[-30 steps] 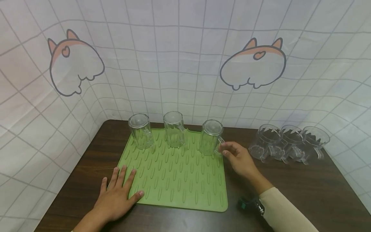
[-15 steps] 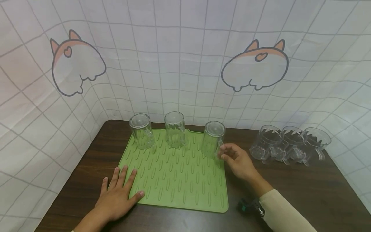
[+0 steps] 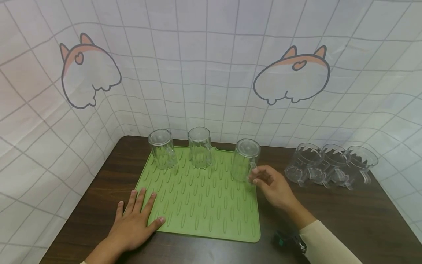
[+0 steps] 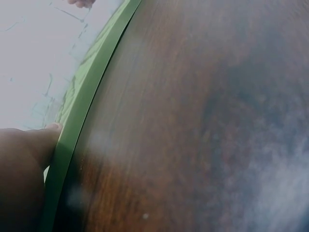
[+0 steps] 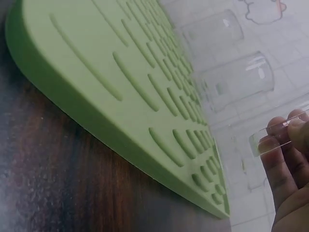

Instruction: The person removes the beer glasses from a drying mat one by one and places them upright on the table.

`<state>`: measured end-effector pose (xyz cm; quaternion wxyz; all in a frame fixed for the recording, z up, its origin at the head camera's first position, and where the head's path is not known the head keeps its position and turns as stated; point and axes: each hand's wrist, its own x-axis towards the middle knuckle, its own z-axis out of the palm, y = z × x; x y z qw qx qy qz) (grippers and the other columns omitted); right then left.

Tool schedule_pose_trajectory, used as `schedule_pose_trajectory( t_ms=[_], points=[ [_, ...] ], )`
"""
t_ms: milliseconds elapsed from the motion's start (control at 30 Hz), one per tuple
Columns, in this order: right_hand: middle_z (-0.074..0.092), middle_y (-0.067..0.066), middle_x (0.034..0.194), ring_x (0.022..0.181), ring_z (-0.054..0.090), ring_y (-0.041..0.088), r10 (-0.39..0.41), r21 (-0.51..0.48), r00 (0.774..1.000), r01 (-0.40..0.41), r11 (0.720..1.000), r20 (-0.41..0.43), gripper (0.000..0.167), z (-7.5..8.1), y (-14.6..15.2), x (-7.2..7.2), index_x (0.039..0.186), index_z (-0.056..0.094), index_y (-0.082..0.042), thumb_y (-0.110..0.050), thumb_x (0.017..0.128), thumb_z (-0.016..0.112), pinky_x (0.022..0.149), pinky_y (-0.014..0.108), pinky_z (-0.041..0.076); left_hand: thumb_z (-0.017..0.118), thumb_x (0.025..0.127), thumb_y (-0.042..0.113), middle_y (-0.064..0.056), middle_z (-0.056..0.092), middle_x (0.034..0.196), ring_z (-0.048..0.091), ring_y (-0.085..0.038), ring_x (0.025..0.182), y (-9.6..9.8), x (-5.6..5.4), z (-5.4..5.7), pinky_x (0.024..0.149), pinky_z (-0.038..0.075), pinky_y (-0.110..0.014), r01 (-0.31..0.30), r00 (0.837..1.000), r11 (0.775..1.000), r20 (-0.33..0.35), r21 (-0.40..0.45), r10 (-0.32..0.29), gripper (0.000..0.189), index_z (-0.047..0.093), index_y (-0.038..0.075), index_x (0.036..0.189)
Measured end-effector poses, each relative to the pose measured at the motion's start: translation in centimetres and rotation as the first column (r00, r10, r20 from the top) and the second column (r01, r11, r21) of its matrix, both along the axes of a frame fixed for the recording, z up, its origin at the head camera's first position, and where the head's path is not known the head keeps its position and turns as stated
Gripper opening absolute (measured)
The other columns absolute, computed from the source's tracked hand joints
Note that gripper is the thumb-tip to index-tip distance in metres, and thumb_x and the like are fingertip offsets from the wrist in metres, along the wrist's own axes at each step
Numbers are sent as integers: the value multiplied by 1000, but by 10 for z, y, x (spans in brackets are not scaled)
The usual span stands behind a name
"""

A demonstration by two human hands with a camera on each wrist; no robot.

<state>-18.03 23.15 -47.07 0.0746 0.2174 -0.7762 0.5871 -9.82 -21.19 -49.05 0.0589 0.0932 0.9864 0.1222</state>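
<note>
My right hand (image 3: 276, 189) pinches the handle of an upside-down clear glass mug (image 3: 244, 165) at the right side of the green ribbed mat (image 3: 197, 205). In the right wrist view, fingertips (image 5: 270, 145) and thumb close around that clear handle. Two more upside-down glass mugs stand along the mat's back: one glass mug (image 3: 162, 150) at the left and another glass mug (image 3: 200, 148) in the middle. My left hand (image 3: 132, 223) lies flat with spread fingers over the mat's left front edge. The left wrist view catches only part of this hand (image 4: 24, 154) beside the mat's edge.
Several clear plastic cups with handles (image 3: 361, 159) stand close together at the right back of the dark wooden table (image 3: 346, 220). Behind it hangs a white gridded cloth (image 3: 204, 91). A dark strap device (image 3: 293, 242) sits at my right wrist.
My right hand has drawn the held mug slightly right and towards me on the mat. The left hand and the other two mugs stay in place; the head view shifts a little.
</note>
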Motion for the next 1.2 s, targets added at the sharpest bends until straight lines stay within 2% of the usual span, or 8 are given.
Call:
schedule_pose_trajectory(
  t_ms=[267,633,1200],
  points=[
    [71,19,105,98,71,14,18,21,1000,-18,1000,-16,21,10,2,14,110,59,5,15,93,63,86,31,59,35,96,79,-23,5,169,-4,-47,153,-1,-1,-1,111,-3,-76,-4,1000,1000,-6,-3,4,95,25,14,164],
    [72,19,105,97,72,14,38,35,999,-37,999,-34,23,16,7,31,107,60,3,18,90,64,85,32,59,36,97,78,-23,6,169,-3,-47,153,0,-1,-1,111,-2,-76,0,1000,1000,-20,1,0,94,26,14,164],
    [73,13,100,93,72,14,51,62,990,-42,997,-135,28,19,12,55,107,63,0,19,87,67,78,32,61,38,96,79,-24,6,169,-3,-48,153,-1,-2,-1,111,-2,-77,-4,1000,1000,-8,27,4,95,26,14,164]
  ],
)
